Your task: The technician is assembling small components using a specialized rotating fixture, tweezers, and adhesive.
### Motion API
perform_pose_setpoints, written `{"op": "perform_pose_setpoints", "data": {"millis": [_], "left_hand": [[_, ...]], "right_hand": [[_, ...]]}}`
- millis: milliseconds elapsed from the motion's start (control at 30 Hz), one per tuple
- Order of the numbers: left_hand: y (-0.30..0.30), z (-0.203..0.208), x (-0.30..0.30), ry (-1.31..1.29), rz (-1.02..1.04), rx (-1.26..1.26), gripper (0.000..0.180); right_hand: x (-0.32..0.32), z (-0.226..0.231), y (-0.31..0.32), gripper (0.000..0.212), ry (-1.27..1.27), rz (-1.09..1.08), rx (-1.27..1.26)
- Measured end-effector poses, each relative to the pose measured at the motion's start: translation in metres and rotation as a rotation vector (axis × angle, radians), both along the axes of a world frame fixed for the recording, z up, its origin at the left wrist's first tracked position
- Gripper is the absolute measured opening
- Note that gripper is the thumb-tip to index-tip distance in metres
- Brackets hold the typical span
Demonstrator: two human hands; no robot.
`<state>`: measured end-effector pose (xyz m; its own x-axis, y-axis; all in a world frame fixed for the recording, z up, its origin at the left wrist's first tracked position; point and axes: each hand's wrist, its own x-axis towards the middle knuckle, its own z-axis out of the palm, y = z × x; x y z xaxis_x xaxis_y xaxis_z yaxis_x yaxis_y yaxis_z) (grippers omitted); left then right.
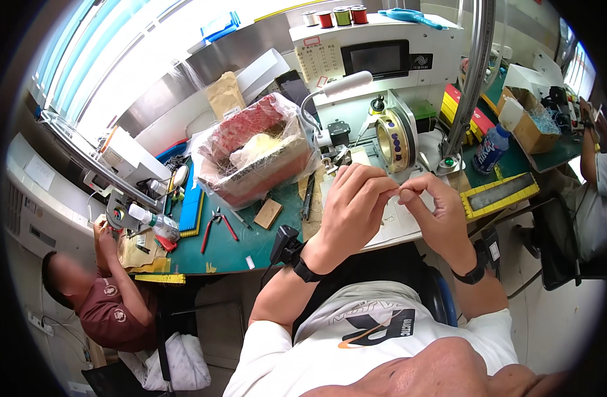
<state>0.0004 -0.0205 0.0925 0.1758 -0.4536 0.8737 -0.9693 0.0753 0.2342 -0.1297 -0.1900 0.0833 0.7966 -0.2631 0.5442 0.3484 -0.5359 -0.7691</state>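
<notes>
My left hand point(355, 210) and my right hand point(437, 213) meet in front of the bench machine point(442, 41). Thumb and fingers of each are pinched together, tip to tip. Whatever lies between them is too small to name. Just beyond the hands stands the machine's gold-coloured ring wheel point(387, 140), with dark marks on its rim. A pale work plate point(399, 225) shows below the fingers. To the left of my left hand lies a small wooden block point(268, 214) on the green mat point(214, 255).
A plastic-lined box point(240, 188) stands on the left, near red-handled pliers point(211, 231). A white lamp point(346, 84) arches over the machine. Thread spools point(342, 16) sit on top. On the right are a bottle point(492, 149) and a yellow-edged tray point(501, 196). A co-worker point(115, 301) sits far left.
</notes>
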Motion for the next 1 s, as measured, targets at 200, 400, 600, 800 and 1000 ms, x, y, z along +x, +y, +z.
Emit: {"op": "perform_pose_setpoints", "data": {"millis": [200, 400, 600, 800, 1000], "left_hand": [[-0.011, 0.009, -0.007, 0.228, -0.187, -0.01, 0.04], [-0.023, -0.014, -0.036, 0.951, -0.624, 0.227, 0.035], [-0.025, -0.023, -0.03, 0.816, -0.404, 0.112, 0.02], [-0.022, -0.028, -0.019, 0.785, -0.362, -0.006, 0.022], [-0.017, -0.026, -0.018, 0.792, -0.36, 0.048, 0.017]], "right_hand": [[0.006, 0.02, -0.007, 0.018, -0.402, -0.168, -0.486], [0.016, 0.058, -0.02, 0.008, -0.333, -0.125, -0.031], [0.078, 0.108, -0.099, 0.015, -0.501, -0.064, 0.194], [0.11, 0.205, -0.155, 0.02, -0.583, -0.261, 0.096], [0.114, 0.28, -0.197, 0.023, -0.633, -0.306, 0.15]]}}
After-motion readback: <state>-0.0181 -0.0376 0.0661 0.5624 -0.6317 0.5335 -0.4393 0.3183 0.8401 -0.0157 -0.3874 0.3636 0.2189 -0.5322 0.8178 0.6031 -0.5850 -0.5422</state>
